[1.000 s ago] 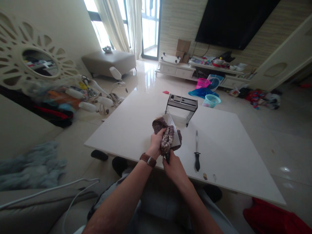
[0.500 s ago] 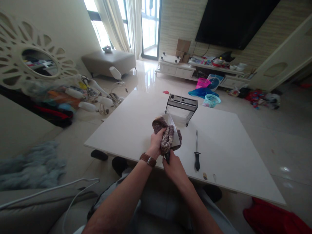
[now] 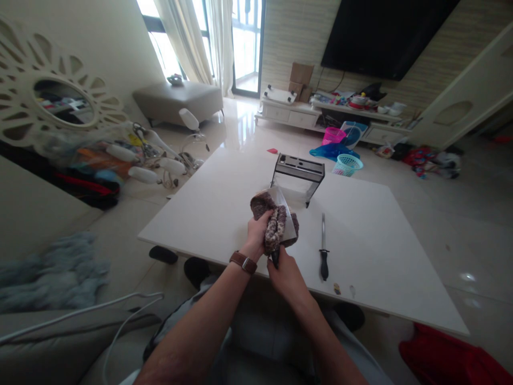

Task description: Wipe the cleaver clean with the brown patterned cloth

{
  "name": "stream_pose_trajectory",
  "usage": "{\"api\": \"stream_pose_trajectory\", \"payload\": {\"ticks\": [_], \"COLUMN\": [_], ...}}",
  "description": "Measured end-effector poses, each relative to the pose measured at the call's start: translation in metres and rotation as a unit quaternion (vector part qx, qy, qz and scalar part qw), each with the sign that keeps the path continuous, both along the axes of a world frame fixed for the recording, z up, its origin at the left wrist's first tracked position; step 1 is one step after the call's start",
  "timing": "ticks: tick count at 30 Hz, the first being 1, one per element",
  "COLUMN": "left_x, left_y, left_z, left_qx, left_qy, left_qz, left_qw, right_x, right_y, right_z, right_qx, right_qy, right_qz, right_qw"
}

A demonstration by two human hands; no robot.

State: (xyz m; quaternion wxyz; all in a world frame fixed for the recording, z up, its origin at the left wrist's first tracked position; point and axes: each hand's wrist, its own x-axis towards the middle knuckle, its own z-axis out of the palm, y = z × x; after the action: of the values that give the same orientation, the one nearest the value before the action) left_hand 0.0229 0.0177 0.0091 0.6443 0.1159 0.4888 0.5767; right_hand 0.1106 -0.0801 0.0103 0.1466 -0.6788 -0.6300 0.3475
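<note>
Right hand: the right hand (image 3: 285,270) is nearest to the person. It is closed tight around the dark handle of a big knife (image 3: 285,214), low, at the near edge of the table (image 3: 224,214).
Left hand: the left hand (image 3: 256,231), with a brown watch strap (image 3: 243,262) on its wrist, squeezes a fuzzy brown cloth (image 3: 274,227) against the flat side of the blade.
Knife: it points up and away from the person, above the near part of the table. The cloth is wrapped around the blade from both sides.
Step in hand: it looks like the blade is being wiped with the cloth.
Next move: I think the cloth should slide along the flat of the blade, with the fingers kept off the sharp edge and the handle held firm.
Beside the hands: a long thin rod with a black handle (image 3: 323,248) lies flat on the table, just to the right.
Farther back: a dark metal knife rack (image 3: 298,174) stands near the far edge of the table.
</note>
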Motion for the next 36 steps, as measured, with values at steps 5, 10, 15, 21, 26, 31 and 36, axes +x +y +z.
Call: {"api": "stream_pose_trajectory", "payload": {"ticks": [5, 10, 15, 21, 26, 31, 36], "left_x": [0.0007, 0.0004, 0.0005, 0.0004, 0.0002, -0.0001, 0.0001], "left_y": [0.0, -0.0005, -0.0002, 0.0002, 0.0001, -0.0004, -0.0003], "left_z": [0.002, 0.0054, 0.0042, 0.0041, 0.0028, 0.0025, 0.0029], "left_qx": [-0.007, -0.014, -0.01, -0.015, -0.014, -0.007, -0.011], "left_qy": [-0.006, 0.005, 0.002, 0.005, -0.005, -0.008, 0.0], "left_qz": [0.002, 0.002, 0.002, 0.005, 0.002, 0.0, 0.001], "left_qw": [1.0, 1.0, 1.0, 1.0, 1.0, 1.0, 1.0], "right_x": [0.0003, 0.0002, 0.0001, 0.0002, 0.0005, 0.0002, 0.0], "right_y": [-0.0009, -0.0021, -0.0005, -0.0002, -0.0005, 0.0, -0.0003], "right_z": [-0.0005, -0.0022, -0.0033, -0.0031, -0.0027, -0.0022, -0.0034], "right_qx": [0.0, 0.007, 0.005, 0.002, 0.001, 0.001, -0.002], "right_qy": [0.002, 0.006, -0.001, -0.002, -0.002, 0.003, 0.003], "right_qz": [-0.003, -0.002, -0.002, -0.001, -0.003, -0.003, -0.002], "right_qw": [1.0, 1.0, 1.0, 1.0, 1.0, 1.0, 1.0]}}
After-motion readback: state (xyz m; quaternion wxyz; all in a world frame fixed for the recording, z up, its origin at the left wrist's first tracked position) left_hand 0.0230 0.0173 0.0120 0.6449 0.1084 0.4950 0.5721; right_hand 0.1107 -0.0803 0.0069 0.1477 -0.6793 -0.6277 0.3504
